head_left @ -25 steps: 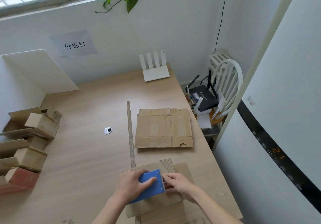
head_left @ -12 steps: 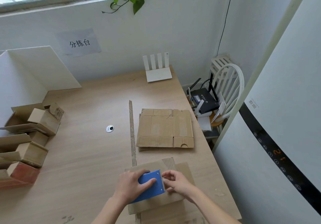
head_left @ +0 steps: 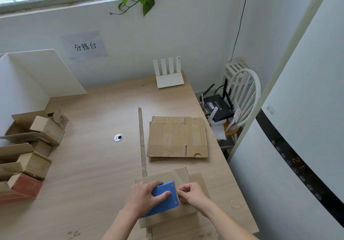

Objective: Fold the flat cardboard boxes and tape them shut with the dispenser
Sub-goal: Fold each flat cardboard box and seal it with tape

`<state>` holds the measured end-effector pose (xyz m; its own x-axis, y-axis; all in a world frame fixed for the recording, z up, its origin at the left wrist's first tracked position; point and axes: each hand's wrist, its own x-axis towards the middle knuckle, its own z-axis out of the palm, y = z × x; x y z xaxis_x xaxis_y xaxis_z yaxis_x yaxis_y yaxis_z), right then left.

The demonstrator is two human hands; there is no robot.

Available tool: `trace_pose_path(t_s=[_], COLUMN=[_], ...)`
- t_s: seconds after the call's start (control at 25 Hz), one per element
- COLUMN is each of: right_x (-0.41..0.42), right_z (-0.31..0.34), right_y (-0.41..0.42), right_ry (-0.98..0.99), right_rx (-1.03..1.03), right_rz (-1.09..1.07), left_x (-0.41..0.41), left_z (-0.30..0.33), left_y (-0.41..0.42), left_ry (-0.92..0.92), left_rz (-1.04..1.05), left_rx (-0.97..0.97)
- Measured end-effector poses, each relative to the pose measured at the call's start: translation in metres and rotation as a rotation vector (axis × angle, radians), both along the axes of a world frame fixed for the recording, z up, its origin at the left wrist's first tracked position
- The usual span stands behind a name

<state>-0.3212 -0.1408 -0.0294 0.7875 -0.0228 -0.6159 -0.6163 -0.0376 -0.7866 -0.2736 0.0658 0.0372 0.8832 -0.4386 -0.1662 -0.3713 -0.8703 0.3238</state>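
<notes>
Lying on a cardboard box [head_left: 193,182] at the near edge of the table [head_left: 89,165], the blue tape dispenser [head_left: 163,198] is gripped by the left hand [head_left: 143,197], whose fingers are curled over its top while the thumb is laid across its blue side. The dispenser's long axis is seen to run from near-left to far-right, and its cutter end is turned toward the right hand [head_left: 193,195], which is just beside it and touching that end. The fingertips [head_left: 179,190] of the right hand are drawn together at the cutter edge, as if the tape's free end were being pinched; the tape itself is too thin and pale to be made out, so whether anything is held there cannot be told.

The step in hand is judged to be the freeing of the tape end before a seam is sealed. Since the right hand is nearer the cutter, the tape would probably be pulled to the right by it while the body is steadied by the left.

Farther out, a stack of flat boxes [head_left: 176,137] is laid in the middle of the table, apart from the hands, with a long narrow strip [head_left: 141,141] beside its left edge. Folded boxes [head_left: 33,146] are gathered at the table's left side, and a white router [head_left: 169,75] is stood at the far edge by the wall.
</notes>
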Motion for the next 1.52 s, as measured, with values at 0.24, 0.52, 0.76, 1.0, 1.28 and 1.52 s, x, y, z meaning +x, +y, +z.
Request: trace_pose_path(t_s=[0.24,0.52,0.76,1.0,1.28,1.52], right_x=[-0.013,-0.011,-0.004,0.0,-0.009,-0.007], right_z=[0.006,-0.01,-0.016,-0.022,-0.025,-0.027], right_y=[-0.045,-0.052,-0.049,-0.037,-0.022,-0.011], right_ry=[0.022,0.129,0.198,0.244,-0.035,-0.045], right_rx=[-0.003,-0.026,-0.069,-0.211,-0.51,-0.404], right_rz=[-0.226,-0.31,-0.329,-0.408,-0.297,-0.516], left_x=[0.009,0.007,0.009,0.007,0.005,0.003], left_z=[-0.006,-0.007,-0.008,-0.011,-0.011,-0.01], left_y=[-0.004,-0.027,-0.028,-0.032,-0.031,-0.028], left_ry=[0.004,-0.057,-0.059,-0.058,-0.058,-0.038], left_rz=[0.014,0.005,0.029,0.035,0.057,0.056], left_rx=[0.045,0.105,0.109,0.13,0.133,0.115])
